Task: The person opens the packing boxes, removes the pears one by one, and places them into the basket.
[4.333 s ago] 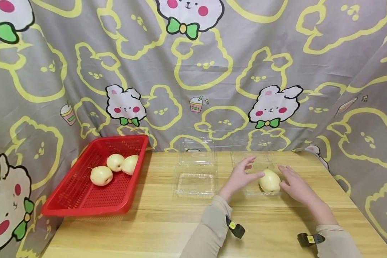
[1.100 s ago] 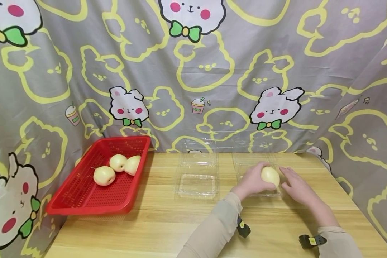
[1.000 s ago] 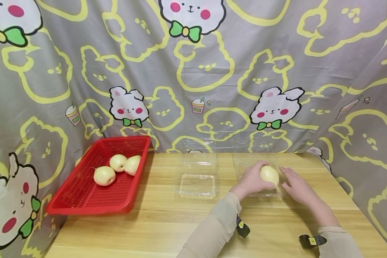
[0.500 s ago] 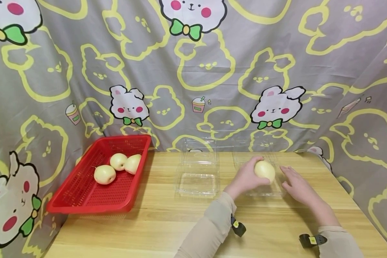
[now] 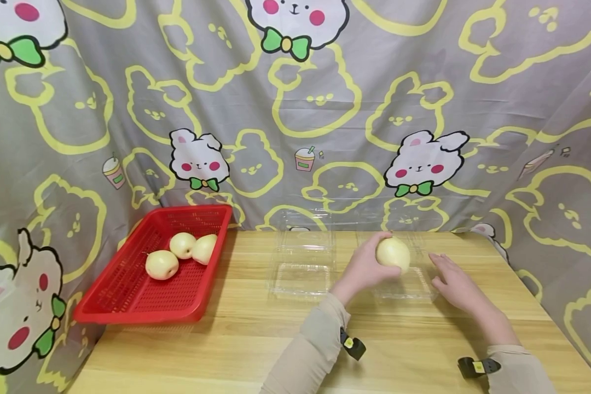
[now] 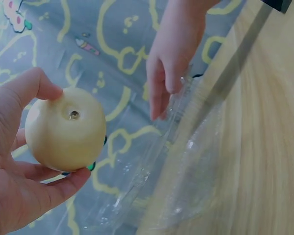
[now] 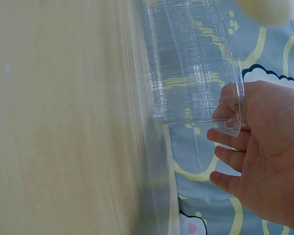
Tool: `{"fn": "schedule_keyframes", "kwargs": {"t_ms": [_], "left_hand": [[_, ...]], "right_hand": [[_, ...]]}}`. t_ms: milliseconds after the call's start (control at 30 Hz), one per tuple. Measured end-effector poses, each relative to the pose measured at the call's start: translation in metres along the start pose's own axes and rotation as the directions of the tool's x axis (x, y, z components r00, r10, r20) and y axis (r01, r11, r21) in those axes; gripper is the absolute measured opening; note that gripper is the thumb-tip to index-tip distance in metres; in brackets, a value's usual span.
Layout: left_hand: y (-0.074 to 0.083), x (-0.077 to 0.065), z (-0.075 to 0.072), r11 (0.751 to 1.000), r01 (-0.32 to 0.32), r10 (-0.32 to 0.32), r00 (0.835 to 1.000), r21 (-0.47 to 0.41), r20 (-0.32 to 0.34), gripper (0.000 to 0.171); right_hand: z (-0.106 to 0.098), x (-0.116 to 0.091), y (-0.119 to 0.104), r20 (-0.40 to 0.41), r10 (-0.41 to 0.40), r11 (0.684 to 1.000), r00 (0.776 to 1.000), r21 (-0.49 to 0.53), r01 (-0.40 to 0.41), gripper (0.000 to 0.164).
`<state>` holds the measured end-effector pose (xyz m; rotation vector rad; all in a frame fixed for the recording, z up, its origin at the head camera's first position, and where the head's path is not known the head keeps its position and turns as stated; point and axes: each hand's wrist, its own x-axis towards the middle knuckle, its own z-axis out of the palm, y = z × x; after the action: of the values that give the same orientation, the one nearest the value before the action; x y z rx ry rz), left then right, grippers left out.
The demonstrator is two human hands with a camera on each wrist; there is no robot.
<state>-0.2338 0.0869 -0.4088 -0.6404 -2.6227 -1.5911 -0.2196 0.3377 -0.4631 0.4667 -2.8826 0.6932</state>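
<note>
My left hand (image 5: 365, 267) grips a pale yellow pear (image 5: 393, 255) and holds it above the right-hand clear plastic box (image 5: 409, 285). In the left wrist view, the thumb and fingers curl round the pear (image 6: 63, 129), and its small dark pit faces the camera. My right hand (image 5: 454, 284) stays at that box's right side, its fingers loosely extended. From the right wrist, one digit of the right hand (image 7: 272, 147) shows through the wall of the clear box (image 7: 186, 63); the other fingers lie just past its edge. The box's lid stands open at the back.
A second open clear plastic box (image 5: 301, 279) sits to the left on the wooden table (image 5: 236, 339). Farther left, a red plastic basket (image 5: 140, 314) contains three pears (image 5: 162, 265). A patterned curtain (image 5: 256, 109) hangs behind the table.
My left hand has closed round the pear that lay in the right-hand box, lifted it and carried it up and left. The right hand has barely moved.
</note>
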Motion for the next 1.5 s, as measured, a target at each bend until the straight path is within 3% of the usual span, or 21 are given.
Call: {"fn": "schedule_keyframes", "kwargs": {"t_ms": [533, 1500], "left_hand": [[-0.009, -0.01, -0.033, 1.0, -0.02, 0.02, 0.998, -0.003, -0.054, 0.078], [-0.019, -0.021, -0.098, 0.998, -0.019, 0.027, 0.991, 0.061, -0.134, 0.075]], "right_hand": [[0.004, 0.001, 0.006, -0.05, -0.038, 0.999, 0.998, -0.015, 0.038, 0.061], [0.002, 0.0, 0.003, -0.008, -0.004, 1.0, 1.0, -0.008, 0.004, 0.061]]}}
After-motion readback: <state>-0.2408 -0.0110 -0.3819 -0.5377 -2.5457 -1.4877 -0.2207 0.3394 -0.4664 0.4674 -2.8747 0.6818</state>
